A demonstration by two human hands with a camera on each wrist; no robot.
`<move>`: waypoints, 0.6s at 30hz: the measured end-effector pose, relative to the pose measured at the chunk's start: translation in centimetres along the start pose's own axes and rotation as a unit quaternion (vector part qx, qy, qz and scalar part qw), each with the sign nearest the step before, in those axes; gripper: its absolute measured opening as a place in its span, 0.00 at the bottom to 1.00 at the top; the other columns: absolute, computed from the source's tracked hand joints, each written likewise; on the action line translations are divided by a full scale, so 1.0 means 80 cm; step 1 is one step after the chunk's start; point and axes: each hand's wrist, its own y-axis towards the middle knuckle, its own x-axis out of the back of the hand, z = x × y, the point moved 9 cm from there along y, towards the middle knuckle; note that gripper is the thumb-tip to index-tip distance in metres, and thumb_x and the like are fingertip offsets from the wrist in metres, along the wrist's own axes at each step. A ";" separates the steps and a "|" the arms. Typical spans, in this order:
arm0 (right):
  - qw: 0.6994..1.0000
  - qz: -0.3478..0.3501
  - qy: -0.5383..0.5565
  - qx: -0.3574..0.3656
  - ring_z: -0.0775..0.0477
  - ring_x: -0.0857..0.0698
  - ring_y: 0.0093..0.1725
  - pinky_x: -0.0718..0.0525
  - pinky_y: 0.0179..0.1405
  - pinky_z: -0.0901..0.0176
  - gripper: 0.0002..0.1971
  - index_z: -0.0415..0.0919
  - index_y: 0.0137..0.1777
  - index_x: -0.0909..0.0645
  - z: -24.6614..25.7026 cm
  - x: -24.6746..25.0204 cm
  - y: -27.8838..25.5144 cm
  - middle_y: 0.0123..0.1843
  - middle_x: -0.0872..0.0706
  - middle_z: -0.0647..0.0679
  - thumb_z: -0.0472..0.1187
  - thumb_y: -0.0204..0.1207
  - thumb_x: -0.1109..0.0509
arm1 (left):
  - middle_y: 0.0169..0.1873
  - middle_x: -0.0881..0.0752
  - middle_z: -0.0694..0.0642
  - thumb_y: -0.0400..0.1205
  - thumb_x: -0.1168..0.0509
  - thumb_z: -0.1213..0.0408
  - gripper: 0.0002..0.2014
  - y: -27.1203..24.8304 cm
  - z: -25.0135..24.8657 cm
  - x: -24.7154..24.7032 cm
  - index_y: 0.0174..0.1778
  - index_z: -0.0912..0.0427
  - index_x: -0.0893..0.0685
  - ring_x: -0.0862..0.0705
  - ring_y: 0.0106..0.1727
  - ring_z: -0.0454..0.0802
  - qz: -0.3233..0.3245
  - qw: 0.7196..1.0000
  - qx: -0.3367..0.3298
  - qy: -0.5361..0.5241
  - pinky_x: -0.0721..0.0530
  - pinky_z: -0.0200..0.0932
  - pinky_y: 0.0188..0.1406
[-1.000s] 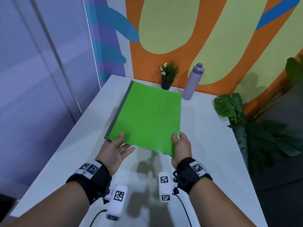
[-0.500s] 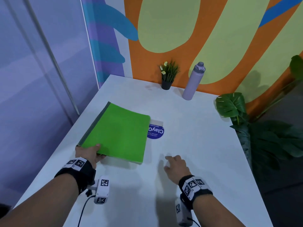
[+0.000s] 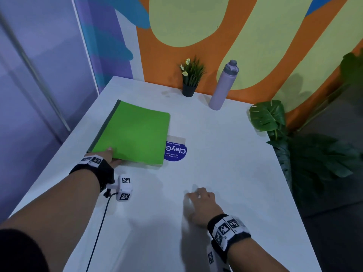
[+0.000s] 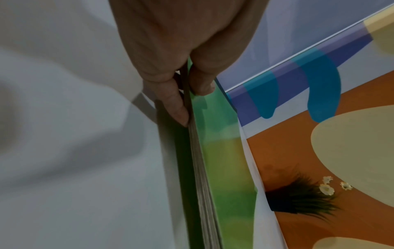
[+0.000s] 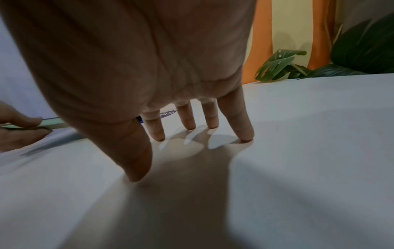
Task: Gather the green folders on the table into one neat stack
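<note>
A stack of green folders [image 3: 133, 134] lies on the left part of the white table [image 3: 225, 154], its dark spine toward the left edge. My left hand [image 3: 110, 157] pinches the stack's near left corner, thumb on top and fingers underneath. The left wrist view shows that hand [image 4: 187, 87] gripping the folders [image 4: 215, 168] edge-on, with several layers visible. My right hand [image 3: 198, 201] rests on the bare table nearer to me, holding nothing. In the right wrist view its fingertips [image 5: 246, 136] touch the tabletop, fingers spread and straight, with the folders [image 5: 54, 123] far to the left.
A round blue sticker [image 3: 176, 152] peeks out beside the stack's right edge. A small potted plant [image 3: 190, 77] and a lilac bottle [image 3: 224, 85] stand at the far edge by the painted wall. Large leafy plants [image 3: 306, 146] stand off the table's right side.
The stack came down from being held in both hands to lie at the table's left. My right hand let go and now rests on the table. My left hand kept its corner.
</note>
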 end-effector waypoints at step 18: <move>0.999 0.033 -0.018 -0.021 0.35 0.38 0.72 0.25 0.61 0.47 0.30 0.53 0.73 0.37 0.004 0.006 -0.003 0.74 0.38 0.45 0.42 0.67 0.41 | 0.56 0.16 0.61 0.80 0.36 0.66 0.20 -0.027 -0.070 -0.019 0.69 0.63 0.25 0.17 0.51 0.57 0.047 0.949 -0.108 0.292 0.20 0.44 0.46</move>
